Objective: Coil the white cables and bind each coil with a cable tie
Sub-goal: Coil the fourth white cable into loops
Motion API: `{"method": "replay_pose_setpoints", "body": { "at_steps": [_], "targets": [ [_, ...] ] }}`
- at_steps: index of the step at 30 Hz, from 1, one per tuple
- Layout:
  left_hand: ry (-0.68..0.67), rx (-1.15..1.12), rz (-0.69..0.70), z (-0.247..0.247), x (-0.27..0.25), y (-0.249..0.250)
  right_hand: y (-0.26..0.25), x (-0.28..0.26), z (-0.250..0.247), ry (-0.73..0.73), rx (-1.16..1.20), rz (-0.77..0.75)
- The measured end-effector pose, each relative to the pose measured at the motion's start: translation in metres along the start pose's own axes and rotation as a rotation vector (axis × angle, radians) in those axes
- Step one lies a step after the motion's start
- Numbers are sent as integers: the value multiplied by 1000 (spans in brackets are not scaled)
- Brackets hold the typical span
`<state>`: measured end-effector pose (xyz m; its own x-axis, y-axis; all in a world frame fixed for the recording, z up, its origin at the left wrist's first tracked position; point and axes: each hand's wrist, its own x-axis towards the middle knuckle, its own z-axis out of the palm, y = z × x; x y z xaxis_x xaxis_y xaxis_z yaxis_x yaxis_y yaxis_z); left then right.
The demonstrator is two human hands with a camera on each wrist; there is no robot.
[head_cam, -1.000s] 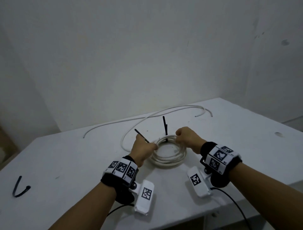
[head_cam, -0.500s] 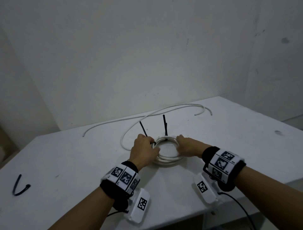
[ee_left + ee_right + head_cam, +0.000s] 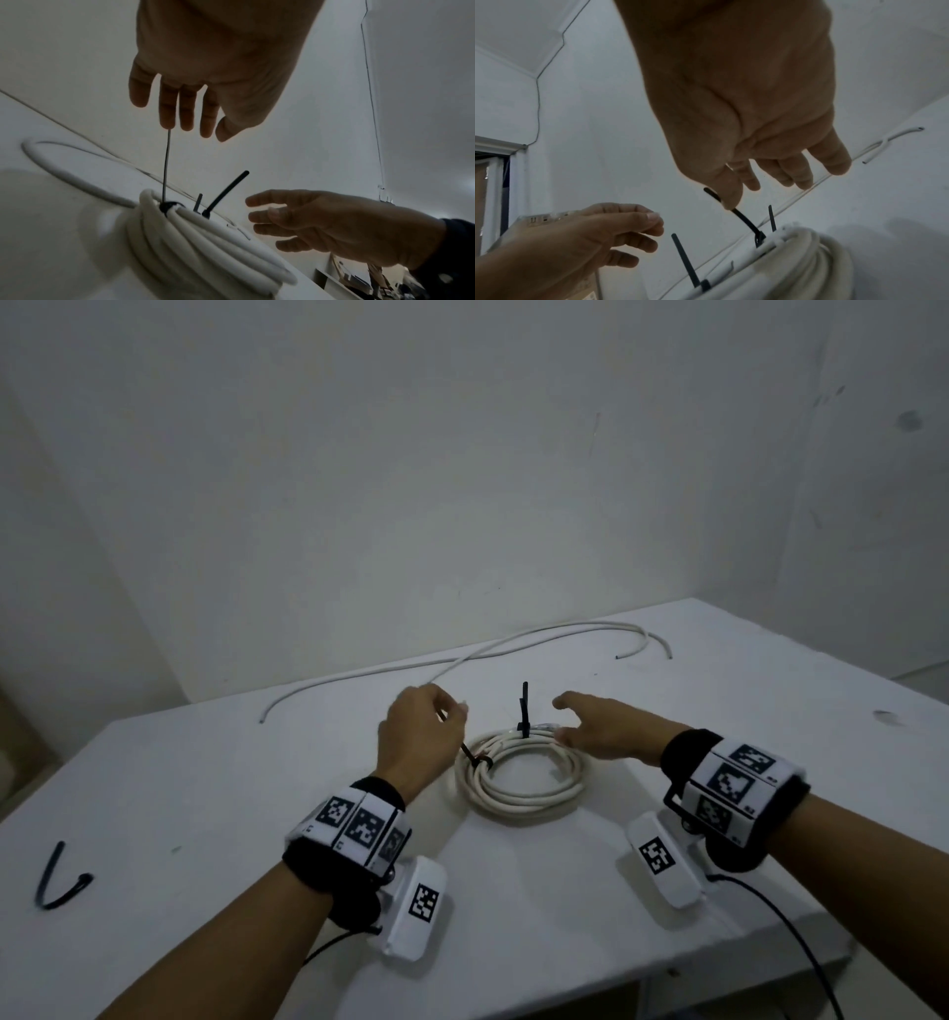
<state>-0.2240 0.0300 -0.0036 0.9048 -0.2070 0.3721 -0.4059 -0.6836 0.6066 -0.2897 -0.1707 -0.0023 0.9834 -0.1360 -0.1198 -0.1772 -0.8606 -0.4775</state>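
The coiled white cable (image 3: 521, 775) has been let go on the table (image 3: 719, 721), bound by two black cable ties (image 3: 524, 711); the left hand (image 3: 418, 742) and right hand (image 3: 606, 731) are now lifted, fingers spread, so the loose cable (image 3: 411, 666) is judged next

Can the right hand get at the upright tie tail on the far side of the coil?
Probably yes. The right hand is open beside the upright tie tail, with nothing between them; the left hand is busy at the other tie.
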Motion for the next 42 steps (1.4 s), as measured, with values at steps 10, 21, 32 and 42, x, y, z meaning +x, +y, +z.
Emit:
{"method": "replay_pose_setpoints", "body": {
  "at_steps": [10, 21, 32, 42],
  "targets": [
    [-175, 2, -27, -8, 78, -14, -2, 62, -38, 60, -16, -52],
    [-539, 531, -84, 57, 189, -70, -15, 225, -47, -150, -96, -62],
    [-530, 538, -99, 80, 233, -102, -42, 327, -13, -266, -292, -89],
    [-240, -144, -65, -9, 202, -31, -35, 282, -63, 198, -602, -67]
  ]
}}
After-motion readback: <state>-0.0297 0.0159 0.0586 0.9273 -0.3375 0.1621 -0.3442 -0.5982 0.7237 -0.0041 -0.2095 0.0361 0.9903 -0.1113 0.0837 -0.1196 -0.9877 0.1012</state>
